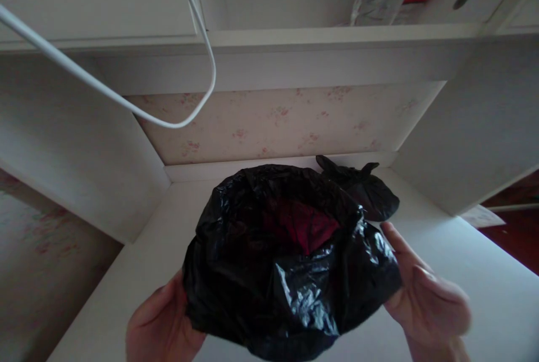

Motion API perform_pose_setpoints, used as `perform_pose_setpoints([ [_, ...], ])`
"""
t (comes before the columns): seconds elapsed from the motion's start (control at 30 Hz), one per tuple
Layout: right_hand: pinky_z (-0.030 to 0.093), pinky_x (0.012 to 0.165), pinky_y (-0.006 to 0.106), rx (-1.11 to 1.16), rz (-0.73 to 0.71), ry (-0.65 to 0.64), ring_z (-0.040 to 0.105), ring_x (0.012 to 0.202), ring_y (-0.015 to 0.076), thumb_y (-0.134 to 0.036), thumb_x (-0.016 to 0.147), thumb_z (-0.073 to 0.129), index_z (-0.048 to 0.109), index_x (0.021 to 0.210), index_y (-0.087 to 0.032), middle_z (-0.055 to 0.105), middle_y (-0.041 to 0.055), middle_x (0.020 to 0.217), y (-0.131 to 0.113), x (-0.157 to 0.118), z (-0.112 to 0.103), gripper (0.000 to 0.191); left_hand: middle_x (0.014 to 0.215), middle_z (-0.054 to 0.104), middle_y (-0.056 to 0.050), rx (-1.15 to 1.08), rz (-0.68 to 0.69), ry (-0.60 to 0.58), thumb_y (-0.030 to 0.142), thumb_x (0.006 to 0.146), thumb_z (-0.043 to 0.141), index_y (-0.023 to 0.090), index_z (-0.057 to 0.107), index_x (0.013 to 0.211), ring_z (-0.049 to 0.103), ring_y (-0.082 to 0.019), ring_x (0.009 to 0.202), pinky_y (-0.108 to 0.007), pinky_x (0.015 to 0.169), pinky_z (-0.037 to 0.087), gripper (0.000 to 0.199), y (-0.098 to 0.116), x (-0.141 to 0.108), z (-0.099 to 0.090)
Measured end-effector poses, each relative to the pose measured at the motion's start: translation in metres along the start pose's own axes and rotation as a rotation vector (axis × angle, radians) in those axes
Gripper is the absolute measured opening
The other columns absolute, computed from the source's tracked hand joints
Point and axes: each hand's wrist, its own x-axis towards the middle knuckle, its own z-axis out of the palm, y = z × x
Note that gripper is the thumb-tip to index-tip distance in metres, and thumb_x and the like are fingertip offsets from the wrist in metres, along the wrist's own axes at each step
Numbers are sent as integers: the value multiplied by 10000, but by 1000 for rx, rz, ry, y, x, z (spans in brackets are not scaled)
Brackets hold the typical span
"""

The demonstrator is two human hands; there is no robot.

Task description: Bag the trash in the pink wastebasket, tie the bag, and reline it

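A black plastic bag (311,294) with a wide open mouth fills the lower middle of the view. Dark red cloth (309,227) shows inside it. At the bag's left side is my left hand (166,317), its fingers partly hidden behind the plastic as they hold it. On the opposite side my right hand (429,294) supports the bag, with a finger stretched up along its edge and the other fingertips out of sight behind it.
A smaller knotted black bag (366,191) lies at the back of the white shelf surface (455,255). White side panels stand left and right. Above, a white cable (168,124) hangs down, and an upper compartment holds clear plastic packaging (377,3).
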Motion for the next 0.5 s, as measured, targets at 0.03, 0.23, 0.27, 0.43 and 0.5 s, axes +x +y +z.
perform_pose_setpoints([
  [0.03, 595, 842, 187, -7, -3, -7, 745, 1126, 172, -269, 667, 832, 690, 1333, -365, 669, 57, 1450, -2, 0, 3, 687, 1222, 796, -9, -27, 17, -61, 144, 977, 394, 316, 802, 1180, 761, -183, 1130, -295, 1020, 576, 487, -2, 2, 5],
  [0.23, 622, 760, 184, -40, -77, 42, 752, 1130, 214, -198, 584, 829, 583, 1474, -378, 546, 63, 1577, -7, -5, 17, 941, 1396, 706, 20, 4, 46, -119, 56, 963, 291, 357, 614, 1451, 657, -94, 1285, -200, 1060, 495, 658, 1, -5, 19],
  [0.27, 623, 751, 191, -51, -87, 42, 743, 1156, 231, -193, 575, 846, 578, 1477, -392, 549, 65, 1573, -7, -6, 20, 962, 1396, 705, 25, 6, 47, -108, 15, 941, 285, 362, 613, 1449, 655, -74, 1282, -184, 1066, 479, 697, 3, -6, 19],
  [0.43, 632, 765, 342, -103, -39, -1, 713, 1214, 327, -319, 487, 989, 465, 1538, -450, 610, 101, 1511, 2, -12, 32, 1182, 1120, 830, 28, 70, 51, 26, -23, 873, 414, 360, 818, 1126, 780, -131, 1058, -223, 978, 580, 612, -1, -7, 22],
  [0.5, 625, 785, 438, -115, -53, 35, 696, 1227, 385, -389, 414, 1022, 488, 1520, -440, 658, 116, 1450, 10, -15, 30, 1229, 989, 849, 33, 108, 58, 175, 17, 844, 527, 357, 855, 940, 804, -182, 969, -277, 952, 622, 483, -8, -11, 24],
])
